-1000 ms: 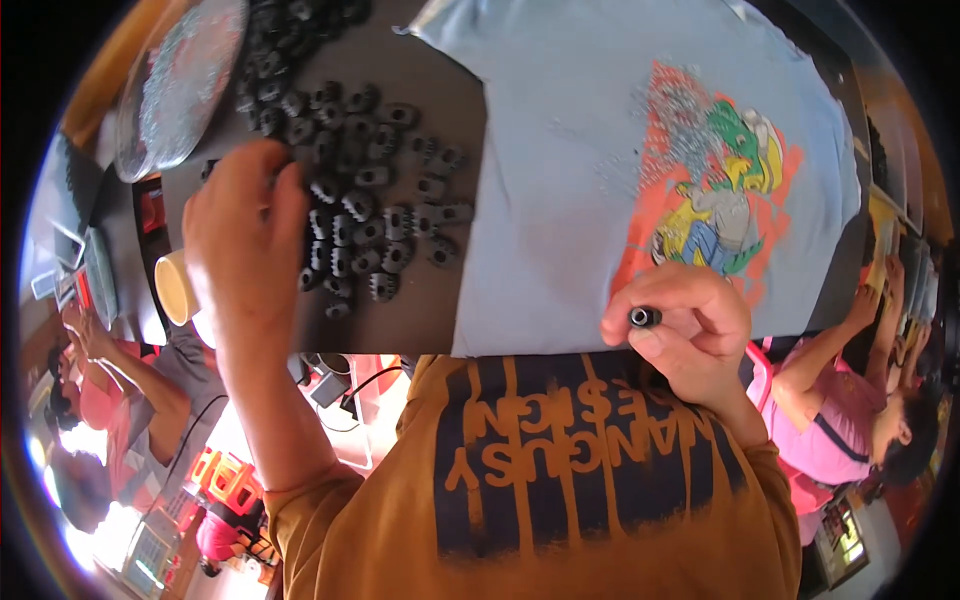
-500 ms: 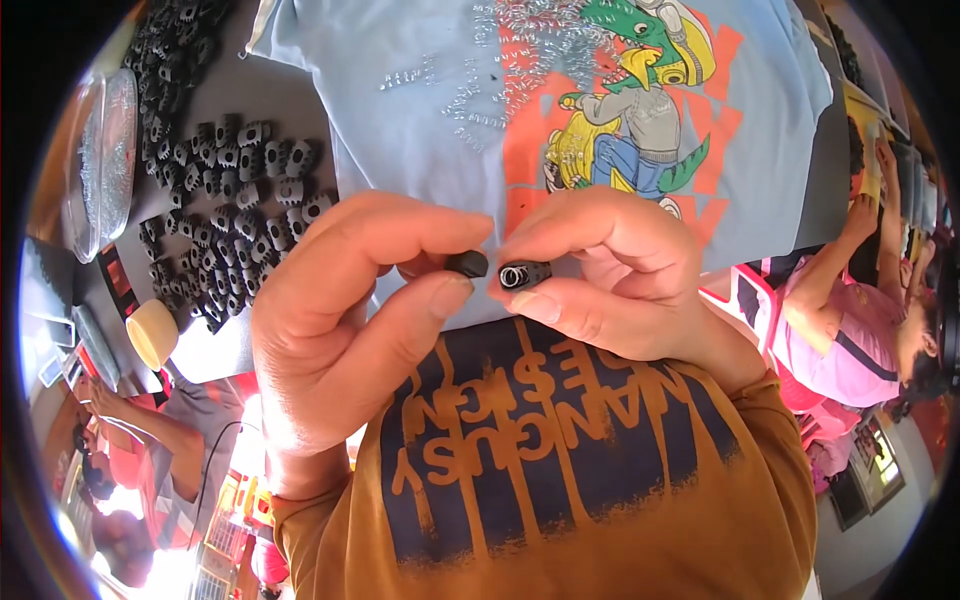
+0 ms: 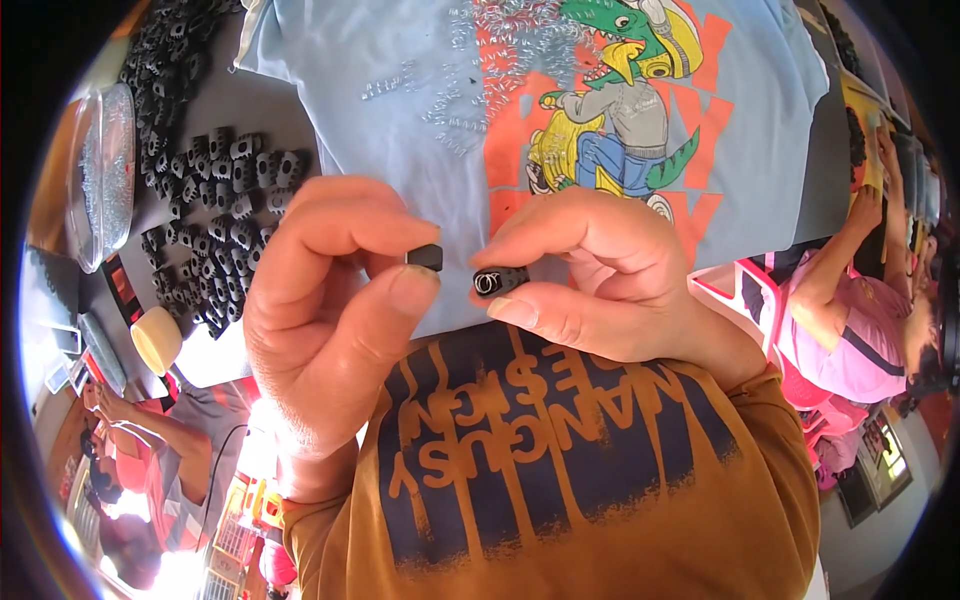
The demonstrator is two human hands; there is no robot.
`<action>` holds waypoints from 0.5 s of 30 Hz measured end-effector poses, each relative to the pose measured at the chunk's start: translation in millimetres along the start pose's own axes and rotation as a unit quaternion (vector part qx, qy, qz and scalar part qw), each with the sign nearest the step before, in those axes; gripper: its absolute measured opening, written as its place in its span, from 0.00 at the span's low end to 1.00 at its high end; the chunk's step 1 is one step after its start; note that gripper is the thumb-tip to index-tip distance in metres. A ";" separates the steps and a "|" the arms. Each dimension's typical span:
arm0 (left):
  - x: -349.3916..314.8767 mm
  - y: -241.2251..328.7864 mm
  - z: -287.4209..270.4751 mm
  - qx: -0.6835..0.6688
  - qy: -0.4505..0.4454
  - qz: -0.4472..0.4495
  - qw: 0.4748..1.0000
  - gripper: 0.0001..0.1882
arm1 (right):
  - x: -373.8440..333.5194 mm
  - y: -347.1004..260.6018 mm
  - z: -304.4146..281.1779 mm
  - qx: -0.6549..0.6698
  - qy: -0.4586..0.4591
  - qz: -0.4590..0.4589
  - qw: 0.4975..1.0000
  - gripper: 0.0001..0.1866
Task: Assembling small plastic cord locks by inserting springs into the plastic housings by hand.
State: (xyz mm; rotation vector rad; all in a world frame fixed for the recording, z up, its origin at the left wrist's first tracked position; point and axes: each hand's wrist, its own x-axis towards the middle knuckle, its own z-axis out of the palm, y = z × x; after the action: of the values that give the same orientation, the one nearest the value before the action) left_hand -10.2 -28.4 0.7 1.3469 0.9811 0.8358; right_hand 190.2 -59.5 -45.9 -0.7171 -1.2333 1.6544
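Between the thumb and forefinger of my left hand (image 3: 335,275) is a small black plunger (image 3: 424,258), a smooth block-shaped plastic piece. My right hand (image 3: 605,275) pinches a black cord lock body (image 3: 512,277). A metal coil spring (image 3: 487,284) shows at its end, which faces left toward the plunger. A short gap separates the two pieces. Past my hands a light blue T-shirt (image 3: 390,130) with a dinosaur print lies on the table, with many loose springs (image 3: 505,45) scattered on it.
Many black cord lock pieces (image 3: 225,190) cover the dark table (image 3: 265,100) at the left. Beyond them stands a clear plastic container (image 3: 105,180) of small metal parts. A cream-coloured cup-shaped object (image 3: 155,340) is near the left edge. Other people sit at both sides, one in pink (image 3: 850,325).
My hands have drawn slightly apart, widening the gap between the plunger and the cord lock body. The left hand has shifted a little leftward. Both grips stay closed.
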 end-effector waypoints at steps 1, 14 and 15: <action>-0.6 -0.8 1.7 -0.081 -0.007 -0.028 0.996 0.10 | -0.1 0.0 0.0 0.001 0.004 0.002 1.000 0.14; -6.6 2.0 8.9 -0.130 -0.007 -0.085 0.988 0.10 | 0.5 1.3 -0.5 -0.022 0.004 -0.012 1.000 0.14; -7.5 2.3 8.8 -0.149 0.008 -0.110 0.983 0.09 | 0.5 1.1 -0.2 -0.014 0.005 -0.009 1.000 0.13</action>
State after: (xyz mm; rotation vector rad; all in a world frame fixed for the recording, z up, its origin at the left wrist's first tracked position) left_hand -4.8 -38.5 3.4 0.9604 0.9545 0.7897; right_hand 189.7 -59.1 -47.0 -0.7275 -1.2550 1.6200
